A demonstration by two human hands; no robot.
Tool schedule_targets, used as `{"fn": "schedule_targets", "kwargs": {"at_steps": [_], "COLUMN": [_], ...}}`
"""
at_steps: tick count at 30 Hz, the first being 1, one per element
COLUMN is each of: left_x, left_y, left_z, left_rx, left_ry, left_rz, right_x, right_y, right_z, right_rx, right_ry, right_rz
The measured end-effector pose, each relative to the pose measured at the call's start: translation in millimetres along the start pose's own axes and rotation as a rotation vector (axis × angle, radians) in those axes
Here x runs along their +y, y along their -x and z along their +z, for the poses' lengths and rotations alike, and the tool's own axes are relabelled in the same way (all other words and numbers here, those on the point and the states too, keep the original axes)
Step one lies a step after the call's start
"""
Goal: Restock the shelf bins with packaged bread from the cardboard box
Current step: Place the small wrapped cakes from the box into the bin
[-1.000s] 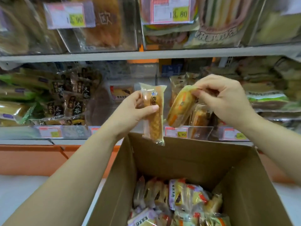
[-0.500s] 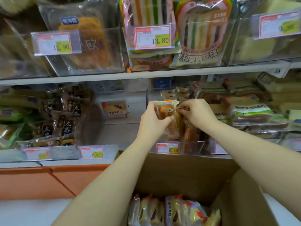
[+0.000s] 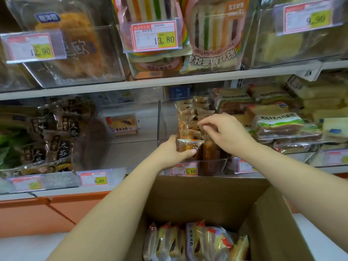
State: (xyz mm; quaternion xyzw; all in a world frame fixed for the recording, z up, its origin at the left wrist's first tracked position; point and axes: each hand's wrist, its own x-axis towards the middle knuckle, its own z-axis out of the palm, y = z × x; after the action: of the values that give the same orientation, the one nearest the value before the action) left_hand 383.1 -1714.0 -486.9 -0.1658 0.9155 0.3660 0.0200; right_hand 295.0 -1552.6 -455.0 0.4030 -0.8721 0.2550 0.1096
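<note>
Here, left hand (image 3: 169, 151) grips a bread packet (image 3: 188, 146) against stacked packets (image 3: 188, 117); right hand (image 3: 227, 134) above them, grip unclear.

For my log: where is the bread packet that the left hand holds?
Head view, centre: the bread packet is at the front of the clear bin, above the 15.60 price tag.

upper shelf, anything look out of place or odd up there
One thing: the rainbow sandwich pack on the upper shelf, right of the 13.80 tag, sits upside down, its printed lettering inverted. Nothing looks spilled or torn.
</note>
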Motion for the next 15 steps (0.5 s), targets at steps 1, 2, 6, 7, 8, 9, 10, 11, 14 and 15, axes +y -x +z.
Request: {"fn": "schedule_targets", "kwargs": {"at_steps": [1,2,6,7,8,9,10,11,14,15], "left_x": [-1,-1,-2,-3,-2,-2,-2,-3,-5,-5], "left_y": [-2,-4,-22,-25,-27,-28,-30,-31,-33,-33], "left_z": [-3,-4,5,9,11,14,16,17,19,19], "left_rx": [-0.027,-0.05,-0.143,-0.142,-0.131,-0.114,-0.091,-0.07,-0.018,-0.008], "left_ry": [-0.013,-0.023,-0.094,-0.108,-0.107,-0.096,-0.08,-0.066,-0.042,-0.038], "left_rz": [0.002,-0.002,-0.04,-0.042,-0.037,-0.035,-0.03,-0.033,-0.03,-0.026], "right_x": [2,5,13,14,15,16,17,18,22,23], "right_y": [6,13,28,29,30,30,29,29,23,20], "right_z": [-2,-3,3,6,9,12,16,20,24,22], "right_rx": [0.016,0.002,-0.156,-0.168,-0.166,-0.162,-0.161,-0.156,-0.063,-0.032], "right_ry": [0.041,0.103,0.384,0.425,0.466,0.508,0.54,0.557,0.516,0.481], "right_rz": [0.004,0.008,0.011,0.003,-0.003,-0.008,-0.008,-0.007,-0.012,-0.01]}}
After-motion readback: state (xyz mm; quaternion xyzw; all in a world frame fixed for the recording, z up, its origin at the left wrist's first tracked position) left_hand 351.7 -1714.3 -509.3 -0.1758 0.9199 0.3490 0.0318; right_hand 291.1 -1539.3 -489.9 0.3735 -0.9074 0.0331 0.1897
